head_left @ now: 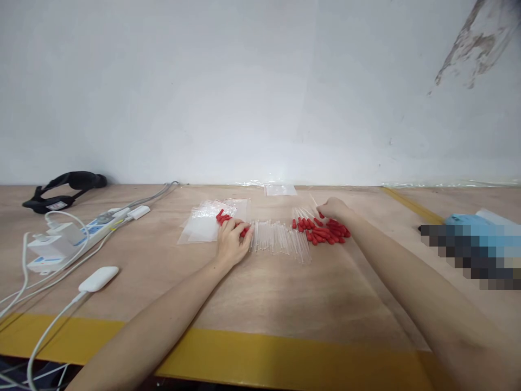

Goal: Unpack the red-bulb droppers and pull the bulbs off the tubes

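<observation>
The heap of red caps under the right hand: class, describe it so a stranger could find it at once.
Start at the wooden table and go to its middle, near the white wall. Right of the row of clear tubes lies the heap of red caps, with the right hand resting on its far edge. It is the larger red cluster, lying loose, unlike the few beside the clear bags.

I log: worktop [260,293], matt pale wood, smooth, with a yellow painted strip along its near edge. Tubes [277,241], clear, glossy. Caps [325,231], red, matt, rubbery-looking. Bags [205,222], clear glossy plastic film. Power strip [77,236], white smooth plastic. Wall [244,92], matt white.
</observation>
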Tool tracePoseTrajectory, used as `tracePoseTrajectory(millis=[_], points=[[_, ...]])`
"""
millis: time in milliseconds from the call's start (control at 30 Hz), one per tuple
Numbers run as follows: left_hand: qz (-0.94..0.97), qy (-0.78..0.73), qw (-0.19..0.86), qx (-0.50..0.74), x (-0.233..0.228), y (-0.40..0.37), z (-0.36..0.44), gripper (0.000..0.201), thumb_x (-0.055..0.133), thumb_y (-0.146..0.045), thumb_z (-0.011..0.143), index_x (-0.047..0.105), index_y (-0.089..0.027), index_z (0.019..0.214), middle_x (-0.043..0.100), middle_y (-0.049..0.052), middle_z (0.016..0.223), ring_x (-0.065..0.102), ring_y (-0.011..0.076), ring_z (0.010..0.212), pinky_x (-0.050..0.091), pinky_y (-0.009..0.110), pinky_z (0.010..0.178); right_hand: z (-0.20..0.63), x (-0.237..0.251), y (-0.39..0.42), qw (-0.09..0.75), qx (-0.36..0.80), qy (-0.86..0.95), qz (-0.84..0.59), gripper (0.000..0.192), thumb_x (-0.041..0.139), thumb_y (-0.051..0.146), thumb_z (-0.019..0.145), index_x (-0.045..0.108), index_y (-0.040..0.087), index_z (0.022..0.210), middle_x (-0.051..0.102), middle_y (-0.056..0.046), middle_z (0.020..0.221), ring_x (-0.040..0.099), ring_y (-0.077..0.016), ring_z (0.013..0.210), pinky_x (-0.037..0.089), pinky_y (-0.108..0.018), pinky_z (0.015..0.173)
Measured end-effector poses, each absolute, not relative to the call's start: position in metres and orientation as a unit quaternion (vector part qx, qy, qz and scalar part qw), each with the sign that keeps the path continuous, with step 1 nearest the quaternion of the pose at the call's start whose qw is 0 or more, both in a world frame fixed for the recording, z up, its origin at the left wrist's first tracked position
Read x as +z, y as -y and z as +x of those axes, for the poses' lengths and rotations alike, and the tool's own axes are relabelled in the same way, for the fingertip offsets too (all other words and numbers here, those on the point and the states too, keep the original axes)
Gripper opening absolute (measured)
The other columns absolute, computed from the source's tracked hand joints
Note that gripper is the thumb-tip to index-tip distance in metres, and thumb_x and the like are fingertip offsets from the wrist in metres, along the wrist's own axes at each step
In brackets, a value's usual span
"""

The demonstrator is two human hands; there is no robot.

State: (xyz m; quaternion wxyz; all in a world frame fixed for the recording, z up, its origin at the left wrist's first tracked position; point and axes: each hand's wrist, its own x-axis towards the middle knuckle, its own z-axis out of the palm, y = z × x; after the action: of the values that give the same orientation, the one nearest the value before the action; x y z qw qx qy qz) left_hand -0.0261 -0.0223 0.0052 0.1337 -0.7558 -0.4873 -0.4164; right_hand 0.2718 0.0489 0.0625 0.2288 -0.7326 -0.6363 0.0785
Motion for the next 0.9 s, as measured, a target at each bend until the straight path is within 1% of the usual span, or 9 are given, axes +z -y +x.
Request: tracePoseTrajectory(millis=[67, 133, 200, 233, 300, 400, 533, 667, 900], points=[[-0.758, 0.483, 0.138, -0.416, 0.006, 0.023, -0.026, 0.019, 0.05, -0.028, 0.081, 0.063, -0.018, 0.089, 0.056, 0.006, 0.088, 0.05, 0.0194, 0.084, 0.041, 0.036, 0.079, 0.266, 0.067, -0.035, 0.247, 0.09, 0.646, -0.717, 0.02, 0.05, 0.032, 0.074, 0.062, 0.016, 0.072, 0.063, -0.006, 0.066, 0.058, -0.0178, 0.067, 0.041, -0.03, 0.062], [-0.76, 0.472, 0.148, -0.422, 0.007, 0.025, -0.025, 0.02, 0.05, -0.027, 0.081, 0.061, -0.018, 0.094, 0.055, 0.006, 0.09, 0.05, 0.0199, 0.086, 0.041, 0.037, 0.081, 0.257, 0.065, -0.014, 0.291, 0.082, 0.671, -0.677, 0.026, 0.042, 0.035, 0.08, 0.059, 0.019, 0.089, 0.064, -0.004, 0.081, 0.057, -0.0143, 0.074, 0.041, -0.026, 0.065], [-0.764, 0.448, 0.167, -0.433, 0.01, 0.029, -0.021, 0.027, 0.051, -0.027, 0.08, 0.057, -0.017, 0.105, 0.054, 0.008, 0.096, 0.049, 0.0211, 0.091, 0.04, 0.038, 0.083, 0.244, 0.055, 0.011, 0.376, 0.022, 0.723, -0.578, 0.029, 0.045, 0.034, 0.08, 0.056, 0.018, 0.101, 0.064, -0.005, 0.086, 0.055, -0.016, 0.081, 0.038, -0.029, 0.071], [-0.77, 0.431, 0.178, -0.435, 0.011, 0.032, -0.019, 0.032, 0.051, -0.027, 0.08, 0.054, -0.016, 0.11, 0.053, 0.009, 0.1, 0.048, 0.0219, 0.095, 0.039, 0.038, 0.085, 0.238, 0.048, 0.023, 0.381, -0.017, 0.756, -0.531, 0.029, 0.047, 0.033, 0.08, 0.055, 0.019, 0.104, 0.064, -0.004, 0.084, 0.054, -0.0175, 0.083, 0.036, -0.032, 0.075], [-0.793, 0.386, 0.2, -0.426, 0.012, 0.038, -0.013, 0.037, 0.052, -0.027, 0.081, 0.049, -0.017, 0.116, 0.051, 0.011, 0.109, 0.046, 0.0232, 0.102, 0.038, 0.039, 0.088, 0.225, 0.03, 0.047, 0.363, -0.079, 0.803, -0.467, 0.021, 0.048, 0.031, 0.081, 0.06, 0.022, 0.096, 0.063, -0.004, 0.083, 0.052, -0.0183, 0.084, 0.03, -0.035, 0.077], [-0.846, 0.3, 0.221, -0.381, 0.011, 0.046, -0.005, 0.028, 0.051, -0.025, 0.082, 0.053, -0.023, 0.111, 0.053, 0.008, 0.11, 0.045, 0.0227, 0.104, 0.038, 0.038, 0.086, 0.21, 0.007, 0.07, 0.361, -0.12, 0.826, -0.417, 0.016, 0.046, 0.026, 0.083, 0.062, 0.021, 0.085, 0.063, -0.003, 0.079, 0.051, -0.0167, 0.082, 0.026, -0.036, 0.079], [-0.889, 0.224, 0.231, -0.326, 0.009, 0.053, 0.002, 0.019, 0.045, -0.018, 0.086, 0.057, -0.022, 0.101, 0.06, 0.005, 0.093, 0.051, 0.0179, 0.088, 0.041, 0.032, 0.074, 0.202, -0.006, 0.076, 0.369, -0.124, 0.84, -0.378, 0.017, 0.045, 0.025, 0.085, 0.062, 0.02, 0.085, 0.063, -0.002, 0.073, 0.05, -0.0146, 0.076, 0.024, -0.035, 0.079], [-0.902, 0.214, 0.234, -0.293, 0.007, 0.056, 0.003, 0.018, 0.04, -0.017, 0.088, 0.058, -0.017, 0.094, 0.059, 0.004, 0.074, 0.05, 0.0144, 0.07, 0.039, 0.028, 0.063, 0.202, -0.007, 0.072, 0.371, -0.123, 0.849, -0.355, 0.018, 0.046, 0.028, 0.085, 0.063, 0.02, 0.083, 0.062, -0.001, 0.067, 0.049, -0.0126, 0.069, 0.026, -0.033, 0.076], [-0.908, 0.236, 0.204, -0.281, 0.003, 0.055, 0.003, 0.019, 0.04, -0.02, 0.088, 0.058, -0.015, 0.083, 0.056, 0.003, 0.068, 0.048, 0.0141, 0.065, 0.04, 0.026, 0.063, 0.208, -0.014, 0.064, 0.362, -0.124, 0.87, -0.312, 0.02, 0.046, 0.029, 0.086, 0.062, 0.017, 0.084, 0.056, -0.002, 0.063, 0.047, -0.0122, 0.064, 0.033, -0.026, 0.064]])
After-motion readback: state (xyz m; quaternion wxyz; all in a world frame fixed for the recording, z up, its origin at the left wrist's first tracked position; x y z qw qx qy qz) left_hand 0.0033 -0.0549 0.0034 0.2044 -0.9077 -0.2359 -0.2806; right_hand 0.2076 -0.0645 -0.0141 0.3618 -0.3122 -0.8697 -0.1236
